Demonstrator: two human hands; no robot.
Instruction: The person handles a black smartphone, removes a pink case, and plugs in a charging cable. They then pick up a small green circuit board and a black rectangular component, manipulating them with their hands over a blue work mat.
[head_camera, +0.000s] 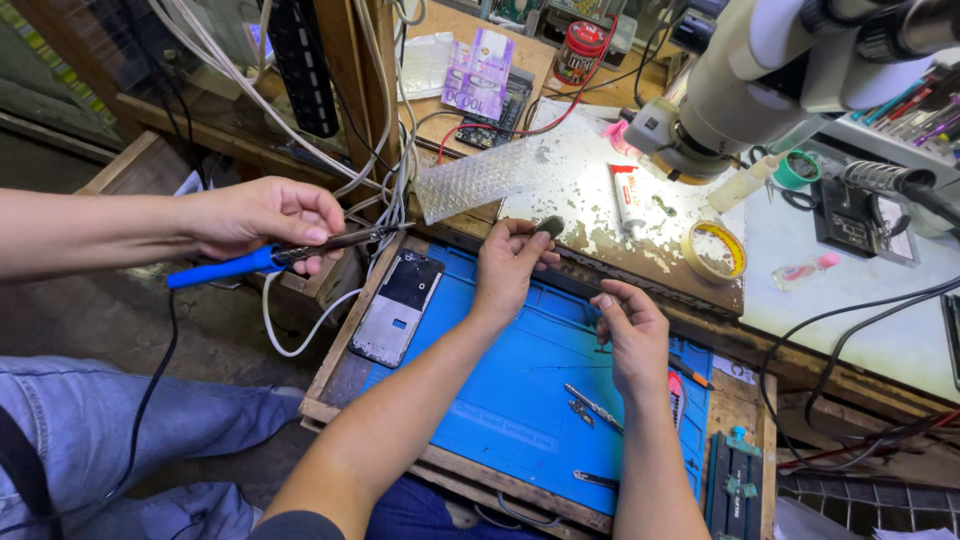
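Note:
My left hand (508, 268) is raised over the far edge of a blue work mat (520, 395) and pinches a small dark oval part (548, 226) between thumb and fingers. My right hand (630, 328) hovers over the mat's right side with its back to me and its fingers curled; what lies inside them is hidden. A phone frame with a dark screen (398, 306) lies at the mat's left edge. From the left, another person's hand (262, 216) holds a blue-handled soldering iron (268, 258), its tip pointing towards my left hand.
Tweezers (592, 406) lie on the mat near my right wrist. Beyond the mat is a worn board with a glue tube (626, 196), a tape roll (714, 250) and a clear bubbled plastic sheet (480, 180). A white microscope head (760, 75) hangs at upper right. Cables dangle at upper left.

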